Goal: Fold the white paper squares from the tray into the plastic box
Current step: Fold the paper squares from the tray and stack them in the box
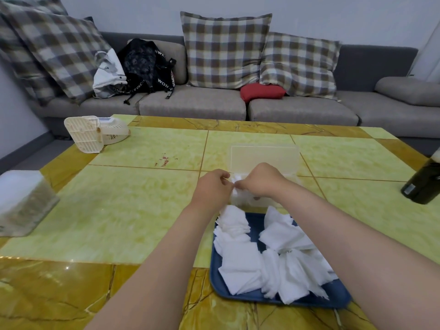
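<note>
1. The left hand (212, 184) and the right hand (262, 179) meet just past the middle of the desk (142, 210), fingertips facing each other.
2. Both hands have their fingers curled in. Together they pinch one small white paper square (234, 181), the left at its 9 o'clock edge and the right at its 3 o'clock edge. The paper looks crumpled or part-folded; blur hides the exact fold.
3. The held paper hangs above the near end of the clear plastic box (264, 158), which lies at 12 o'clock from the tray. Some white shows inside the box under the hands, but how it lies cannot be told.
4. The blue tray (256, 225) sits on the desk at 5 o'clock from the hands, close to the person. A loose heap of white paper squares (242, 265) covers most of it, overlapping and tilted.
5. Both forearms reach in from 6 o'clock, and the right one passes over the tray's right side.
6. A pale plastic fan (95, 132) lies at the desk's 10 o'clock corner.
7. A lidded container (21, 201) stands at the 9 o'clock edge, and a dark bottle (423, 184) at the 3 o'clock edge.
8. Beyond the desk at 12 o'clock stands a grey sofa (190, 103) with checked cushions (223, 48), a black backpack (145, 65), a white bag (108, 72) and a red pillow (262, 91).
</note>
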The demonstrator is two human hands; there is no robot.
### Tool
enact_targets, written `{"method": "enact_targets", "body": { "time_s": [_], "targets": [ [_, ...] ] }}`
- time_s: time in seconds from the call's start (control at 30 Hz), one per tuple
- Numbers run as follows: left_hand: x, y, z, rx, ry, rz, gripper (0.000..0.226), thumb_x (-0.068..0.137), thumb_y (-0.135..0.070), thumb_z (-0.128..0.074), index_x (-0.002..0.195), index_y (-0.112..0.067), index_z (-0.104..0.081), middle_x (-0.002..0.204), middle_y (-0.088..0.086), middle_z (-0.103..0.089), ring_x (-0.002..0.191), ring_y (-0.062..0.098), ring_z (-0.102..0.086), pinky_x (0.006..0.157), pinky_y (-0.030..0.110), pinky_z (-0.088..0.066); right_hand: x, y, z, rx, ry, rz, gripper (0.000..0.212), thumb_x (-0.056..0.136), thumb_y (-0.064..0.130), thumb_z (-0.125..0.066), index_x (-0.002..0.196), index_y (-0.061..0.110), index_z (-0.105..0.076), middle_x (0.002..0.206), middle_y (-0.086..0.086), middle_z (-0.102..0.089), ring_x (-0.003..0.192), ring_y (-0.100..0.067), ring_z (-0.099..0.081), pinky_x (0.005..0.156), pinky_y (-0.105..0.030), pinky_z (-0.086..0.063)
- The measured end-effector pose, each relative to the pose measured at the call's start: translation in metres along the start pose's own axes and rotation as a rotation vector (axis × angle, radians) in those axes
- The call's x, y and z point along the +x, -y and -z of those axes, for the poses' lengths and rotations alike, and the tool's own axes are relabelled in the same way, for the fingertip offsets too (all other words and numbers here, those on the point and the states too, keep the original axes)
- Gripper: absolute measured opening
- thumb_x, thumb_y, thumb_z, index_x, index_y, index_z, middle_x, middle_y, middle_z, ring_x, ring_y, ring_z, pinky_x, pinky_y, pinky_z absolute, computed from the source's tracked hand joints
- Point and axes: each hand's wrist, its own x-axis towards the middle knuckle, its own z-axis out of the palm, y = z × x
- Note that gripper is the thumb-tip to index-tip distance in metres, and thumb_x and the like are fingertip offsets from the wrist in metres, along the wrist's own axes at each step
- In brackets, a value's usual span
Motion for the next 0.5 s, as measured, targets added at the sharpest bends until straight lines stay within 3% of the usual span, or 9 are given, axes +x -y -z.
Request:
{"method": "enact_targets", "body": {
  "time_s": [0.1, 0.2, 0.27, 0.37, 0.5],
  "targets": [
    [-0.001, -0.002, 0.003, 0.129, -0.047, -0.103, 0.036, 0.098, -0.016, -0.056, 0.133, -0.014, -0.06, 0.135, 0.004, -0.056, 0.11, 0.019, -0.059, 0.086, 0.022, -0.04, 0.003, -0.005, 0.003, 0.144, 0.038, -0.03, 0.025, 0.088, 0.016, -0.061, 0.064, 0.007, -0.057, 0.075, -0.02, -0.07, 0.081, -0.036, -0.075, 0.065, -0.036, -0.051],
    [-0.003, -0.007, 0.003, 0.186, -0.09, -0.266, 0.031, 0.099, -0.018, -0.055, 0.129, -0.015, -0.063, 0.129, 0.002, -0.055, 0.12, 0.018, -0.051, 0.093, 0.021, -0.037, 0.004, -0.014, 0.002, 0.276, 0.031, -0.027, 0.02, 0.083, 0.005, -0.059, 0.085, -0.01, -0.072, 0.085, -0.023, -0.073, 0.079, -0.035, -0.074, 0.085, -0.048, -0.06],
    [-0.005, -0.011, 0.002, 0.227, -0.056, -0.354, 0.027, 0.098, -0.018, -0.057, 0.123, -0.016, -0.068, 0.124, -0.001, -0.058, 0.12, 0.016, -0.049, 0.091, 0.019, -0.034, -0.001, -0.017, 0.002, 0.335, 0.096, 0.018, 0.021, 0.089, 0.001, -0.06, 0.1, -0.009, -0.075, 0.085, -0.017, -0.069, 0.078, -0.029, -0.067, 0.083, -0.041, -0.059],
    [-0.008, -0.012, -0.001, 0.344, 0.076, -0.38, 0.027, 0.099, -0.019, -0.053, 0.118, -0.02, -0.071, 0.122, -0.002, -0.062, 0.121, 0.016, -0.048, 0.091, 0.019, -0.034, -0.007, -0.02, 0.007, 0.321, 0.148, 0.093, 0.023, 0.092, -0.004, -0.059, 0.102, 0.001, -0.079, 0.092, -0.014, -0.072, 0.079, -0.024, -0.066, 0.081, -0.034, -0.059],
    [-0.01, -0.013, 0.003, 0.343, 0.145, -0.307, 0.034, 0.1, -0.024, -0.05, 0.132, -0.025, -0.062, 0.134, 0.002, -0.059, 0.126, 0.016, -0.049, 0.098, 0.027, -0.04, -0.012, -0.031, 0.018, 0.19, 0.018, 0.196, 0.026, 0.093, 0.003, -0.059, 0.108, 0.014, -0.077, 0.105, -0.001, -0.075, 0.099, -0.017, -0.065, 0.093, -0.032, -0.053]
  ]
}}
